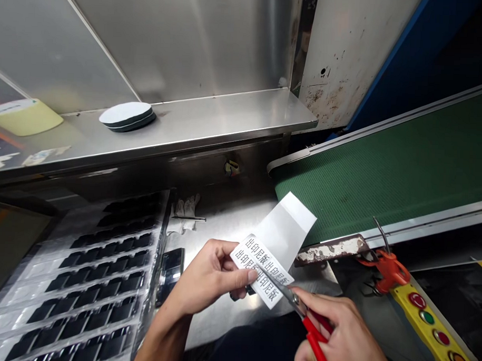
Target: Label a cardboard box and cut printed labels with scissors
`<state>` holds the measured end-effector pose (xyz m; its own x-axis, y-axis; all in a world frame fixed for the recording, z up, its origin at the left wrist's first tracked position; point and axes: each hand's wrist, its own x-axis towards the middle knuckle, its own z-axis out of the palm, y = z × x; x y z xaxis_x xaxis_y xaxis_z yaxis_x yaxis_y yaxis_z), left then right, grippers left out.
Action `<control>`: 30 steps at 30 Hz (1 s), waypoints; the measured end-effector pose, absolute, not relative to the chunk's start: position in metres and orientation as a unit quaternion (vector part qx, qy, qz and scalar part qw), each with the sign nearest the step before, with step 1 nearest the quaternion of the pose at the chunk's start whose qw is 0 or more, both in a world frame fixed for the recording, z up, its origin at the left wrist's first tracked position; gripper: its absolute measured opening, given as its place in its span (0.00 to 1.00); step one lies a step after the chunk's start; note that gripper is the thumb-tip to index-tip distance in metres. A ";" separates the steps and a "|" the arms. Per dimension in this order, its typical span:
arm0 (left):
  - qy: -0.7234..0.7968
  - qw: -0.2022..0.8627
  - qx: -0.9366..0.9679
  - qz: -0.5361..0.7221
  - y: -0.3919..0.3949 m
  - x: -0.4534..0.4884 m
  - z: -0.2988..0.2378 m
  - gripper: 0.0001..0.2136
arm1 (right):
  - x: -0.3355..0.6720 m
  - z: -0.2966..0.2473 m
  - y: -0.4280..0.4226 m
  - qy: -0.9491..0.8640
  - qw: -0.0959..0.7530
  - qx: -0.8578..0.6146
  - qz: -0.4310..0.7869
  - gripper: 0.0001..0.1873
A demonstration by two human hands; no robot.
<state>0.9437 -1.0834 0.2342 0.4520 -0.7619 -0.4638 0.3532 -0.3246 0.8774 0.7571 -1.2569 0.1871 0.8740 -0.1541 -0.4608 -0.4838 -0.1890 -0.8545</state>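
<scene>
My left hand [209, 277] pinches a white strip of labels [276, 245] printed with black characters, thumb on top of its near end. My right hand [344, 334] is closed round the red handles of a pair of scissors [300, 309]. The scissor blades lie against the printed part of the strip, just right of my left thumb. The blank far end of the strip sticks up toward the green conveyor belt [383, 175].
A clear tray of several dark parts [91, 280] lies at the left, with one dark part [170, 270] beside it. White gloves [184, 210] rest further back. A steel shelf [211, 121] carries a round pad [127, 115] and yellow tape roll [24, 116]. A yellow button box [433, 324] sits right.
</scene>
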 end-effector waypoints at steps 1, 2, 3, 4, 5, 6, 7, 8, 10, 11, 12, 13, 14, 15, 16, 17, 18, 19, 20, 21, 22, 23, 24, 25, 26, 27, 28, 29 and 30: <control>-0.159 0.559 0.643 -0.499 -1.084 0.944 0.234 0.12 | 0.757 0.187 -1.257 0.210 0.599 -0.760 0.138 0.40; -0.158 0.559 0.643 -0.499 -1.084 0.944 0.234 0.11 | 0.757 0.187 -1.258 0.211 0.596 -0.762 0.136 0.40; -0.158 0.559 0.643 -0.499 -1.084 0.943 0.235 0.11 | 0.758 0.187 -1.258 0.211 0.594 -0.765 0.136 0.40; -0.156 0.558 0.644 -0.500 -1.084 0.943 0.235 0.11 | 0.758 0.187 -1.258 0.210 0.590 -0.767 0.136 0.40; -0.155 0.557 0.645 -0.500 -1.084 0.943 0.235 0.11 | 0.759 0.188 -1.258 0.208 0.587 -0.771 0.136 0.40; -0.154 0.556 0.645 -0.501 -1.084 0.943 0.235 0.11 | 0.759 0.188 -1.258 0.207 0.584 -0.773 0.136 0.40; -0.154 0.556 0.644 -0.502 -1.084 0.943 0.236 0.11 | 0.759 0.188 -1.258 0.205 0.584 -0.774 0.136 0.39; -0.154 0.557 0.644 -0.502 -1.084 0.943 0.236 0.11 | 0.759 0.189 -1.258 0.205 0.585 -0.773 0.134 0.39; -0.153 0.558 0.642 -0.502 -1.084 0.943 0.237 0.11 | 0.759 0.189 -1.259 0.204 0.592 -0.769 0.130 0.37; -0.154 0.558 0.643 -0.502 -1.084 0.943 0.237 0.11 | 0.759 0.189 -1.259 0.203 0.595 -0.767 0.128 0.36; -0.153 0.557 0.644 -0.501 -1.084 0.943 0.237 0.11 | 0.758 0.189 -1.259 0.202 0.597 -0.766 0.127 0.35; -0.154 0.556 0.645 -0.501 -1.084 0.943 0.237 0.11 | 0.758 0.189 -1.259 0.200 0.596 -0.767 0.125 0.34; -0.154 0.554 0.646 -0.502 -1.084 0.943 0.236 0.11 | 0.757 0.188 -1.259 0.199 0.594 -0.769 0.124 0.33; -0.155 0.554 0.646 -0.502 -1.084 0.943 0.236 0.11 | 0.757 0.188 -1.259 0.198 0.592 -0.772 0.124 0.33; -0.154 0.555 0.645 -0.503 -1.084 0.943 0.236 0.11 | 0.757 0.188 -1.259 0.198 0.590 -0.773 0.126 0.32; -0.153 0.555 0.644 -0.503 -1.084 0.943 0.236 0.11 | 0.757 0.187 -1.259 0.198 0.588 -0.773 0.131 0.32; -0.152 0.556 0.643 -0.504 -1.084 0.943 0.236 0.11 | 0.757 0.187 -1.259 0.197 0.587 -0.774 0.136 0.31; -0.151 0.556 0.643 -0.504 -1.084 0.943 0.236 0.11 | 0.757 0.187 -1.259 0.198 0.583 -0.775 0.140 0.31; -0.151 0.556 0.643 -0.504 -1.084 0.943 0.236 0.11 | 0.757 0.187 -1.259 0.197 0.578 -0.779 0.141 0.31; -0.151 0.555 0.644 -0.504 -1.083 0.943 0.236 0.11 | 0.757 0.187 -1.259 0.196 0.571 -0.785 0.141 0.30; -0.152 0.554 0.645 -0.504 -1.083 0.943 0.236 0.11 | 0.757 0.187 -1.259 0.194 0.566 -0.789 0.140 0.29; -0.153 0.553 0.646 -0.504 -1.083 0.943 0.236 0.11 | 0.757 0.187 -1.259 0.193 0.564 -0.791 0.140 0.28; -0.154 0.552 0.647 -0.503 -1.083 0.943 0.236 0.11 | 0.757 0.188 -1.259 0.194 0.564 -0.790 0.142 0.28; -0.154 0.550 0.649 -0.503 -1.083 0.943 0.236 0.11 | 0.758 0.189 -1.260 0.195 0.568 -0.786 0.146 0.27; -0.154 0.548 0.650 -0.503 -1.083 0.943 0.236 0.11 | 0.758 0.190 -1.260 0.198 0.571 -0.782 0.149 0.26; -0.153 0.547 0.652 -0.503 -1.083 0.943 0.236 0.12 | 0.758 0.192 -1.260 0.200 0.574 -0.779 0.152 0.26; -0.153 0.545 0.653 -0.502 -1.083 0.942 0.236 0.12 | 0.759 0.193 -1.261 0.201 0.575 -0.778 0.155 0.26; -0.153 0.545 0.654 -0.502 -1.083 0.943 0.236 0.12 | 0.759 0.194 -1.261 0.202 0.574 -0.777 0.158 0.26; -0.153 0.544 0.655 -0.502 -1.084 0.943 0.236 0.12 | 0.759 0.195 -1.261 0.202 0.574 -0.777 0.161 0.26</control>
